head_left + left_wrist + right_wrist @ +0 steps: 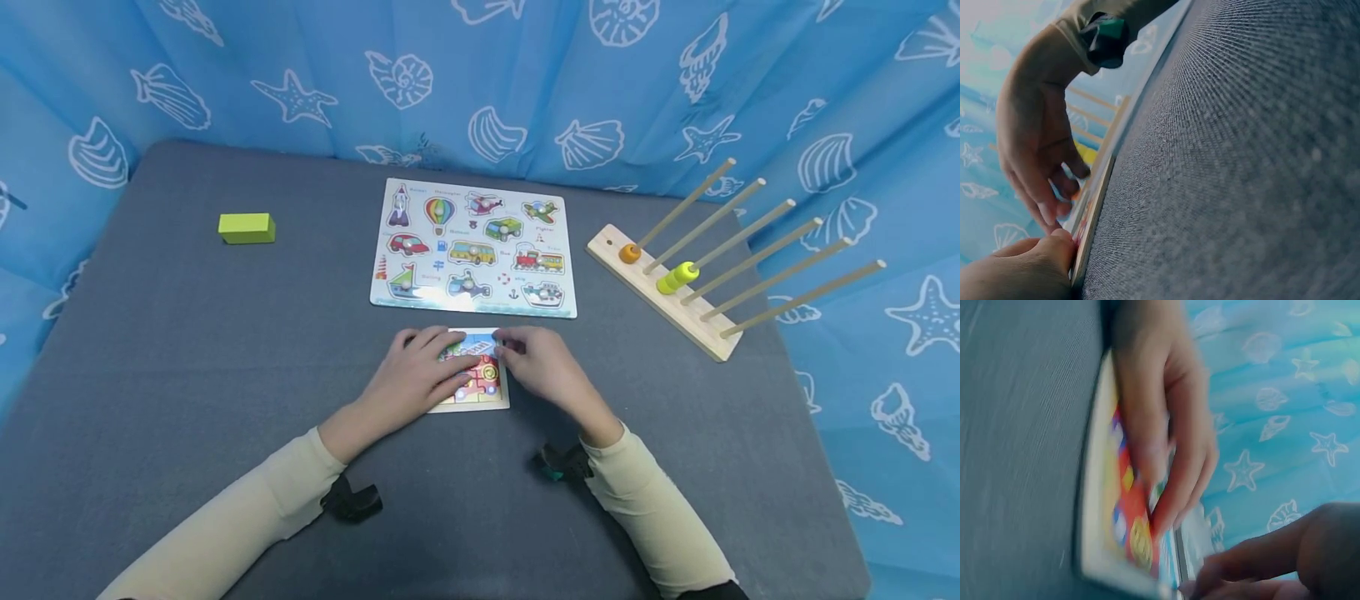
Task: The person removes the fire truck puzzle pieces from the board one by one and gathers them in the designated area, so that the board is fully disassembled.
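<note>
A small jigsaw puzzle [491, 392] in a pale wooden frame, with a red vehicle picture, lies flat on the table's near middle. My left hand [412, 375] rests across its left side with the fingers spread over the pieces, covering part of the picture. My right hand [543, 362] is at the puzzle's upper right corner, where its bent fingertips touch the edge. In the left wrist view, the right hand [1038, 137] shows a gap between thumb and fingers. The right wrist view shows the left hand's fingers [1188, 437] on the red pieces, blurred.
Behind the puzzle lies a larger vehicle peg puzzle board [472, 250]. To the right stands a wooden base with several pegs [667, 300], bearing an orange bead [630, 253] and yellow-green beads [677, 277]. A yellow-green block [247, 228] sits at the back left. A blue curtain [525, 83] borders the table.
</note>
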`<action>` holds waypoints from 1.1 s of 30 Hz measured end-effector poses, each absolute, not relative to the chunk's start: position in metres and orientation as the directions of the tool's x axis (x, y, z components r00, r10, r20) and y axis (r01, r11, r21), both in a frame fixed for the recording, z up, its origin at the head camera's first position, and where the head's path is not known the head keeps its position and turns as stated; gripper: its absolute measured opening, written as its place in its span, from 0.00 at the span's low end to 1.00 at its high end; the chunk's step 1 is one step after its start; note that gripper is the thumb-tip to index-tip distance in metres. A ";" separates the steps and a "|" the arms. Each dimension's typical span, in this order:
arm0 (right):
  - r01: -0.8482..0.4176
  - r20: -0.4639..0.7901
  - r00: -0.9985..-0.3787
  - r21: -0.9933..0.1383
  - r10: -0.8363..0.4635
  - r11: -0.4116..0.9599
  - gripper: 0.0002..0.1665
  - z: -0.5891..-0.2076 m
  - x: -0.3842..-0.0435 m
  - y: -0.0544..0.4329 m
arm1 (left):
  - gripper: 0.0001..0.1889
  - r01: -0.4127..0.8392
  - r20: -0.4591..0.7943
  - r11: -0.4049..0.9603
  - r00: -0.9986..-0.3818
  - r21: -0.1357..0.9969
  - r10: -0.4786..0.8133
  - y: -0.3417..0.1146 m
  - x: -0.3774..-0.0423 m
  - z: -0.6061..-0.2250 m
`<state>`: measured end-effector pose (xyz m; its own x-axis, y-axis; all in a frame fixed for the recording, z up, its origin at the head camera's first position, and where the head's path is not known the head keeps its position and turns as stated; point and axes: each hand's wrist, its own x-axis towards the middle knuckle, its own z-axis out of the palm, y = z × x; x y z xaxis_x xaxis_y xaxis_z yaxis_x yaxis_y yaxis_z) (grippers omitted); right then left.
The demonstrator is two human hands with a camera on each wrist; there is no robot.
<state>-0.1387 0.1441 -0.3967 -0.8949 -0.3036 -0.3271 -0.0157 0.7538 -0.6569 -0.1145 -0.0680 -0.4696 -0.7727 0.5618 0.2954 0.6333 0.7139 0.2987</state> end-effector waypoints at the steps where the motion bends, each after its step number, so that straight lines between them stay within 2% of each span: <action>1: 0.057 -0.381 -0.877 -0.688 -0.293 0.723 0.20 -0.395 -0.139 0.145 | 0.18 0.639 0.300 0.710 -0.768 0.296 0.567 -0.068 -0.114 -0.470; 5: 0.343 -0.566 -0.769 -0.758 -0.298 0.555 0.25 -0.390 -0.139 0.149 | 0.18 0.650 0.314 0.699 -0.758 0.296 0.572 -0.067 -0.114 -0.471; 9: 0.471 -0.622 -0.682 -0.776 -0.386 0.419 0.28 -0.385 -0.134 0.154 | 0.17 0.656 0.321 0.694 -0.753 0.297 0.575 -0.065 -0.114 -0.474; 12: 0.558 -0.625 -0.641 -0.778 -0.445 0.289 0.30 -0.383 -0.128 0.155 | 0.17 0.656 0.323 0.694 -0.753 0.297 0.573 -0.065 -0.114 -0.475; 13: 0.581 -0.618 -0.636 -0.777 -0.461 0.240 0.30 -0.383 -0.126 0.155 | 0.17 0.656 0.325 0.695 -0.753 0.295 0.573 -0.066 -0.113 -0.474; 17: 0.656 -0.609 -0.650 -0.751 -0.455 0.068 0.17 -0.384 -0.125 0.151 | 0.17 0.658 0.333 0.696 -0.750 0.289 0.571 -0.068 -0.114 -0.472; 21: 0.681 -0.615 -0.673 -0.732 -0.410 -0.019 0.14 -0.385 -0.126 0.151 | 0.17 0.654 0.314 0.701 -0.755 0.286 0.576 -0.068 -0.114 -0.473; 25: 0.685 -0.615 -0.685 -0.727 -0.390 -0.056 0.20 -0.387 -0.126 0.152 | 0.17 0.654 0.310 0.703 -0.754 0.280 0.579 -0.068 -0.114 -0.473; 33: 0.683 -0.607 -0.703 -0.722 -0.371 -0.112 0.23 -0.391 -0.129 0.156 | 0.17 0.654 0.313 0.703 -0.755 0.281 0.577 -0.068 -0.113 -0.470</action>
<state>-0.1289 0.1556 -0.3913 -0.7027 -0.3711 -0.6070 0.6828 -0.1123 -0.7219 -0.1133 -0.0678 -0.4702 -0.7546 0.5768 0.3128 0.6536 0.7027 0.2811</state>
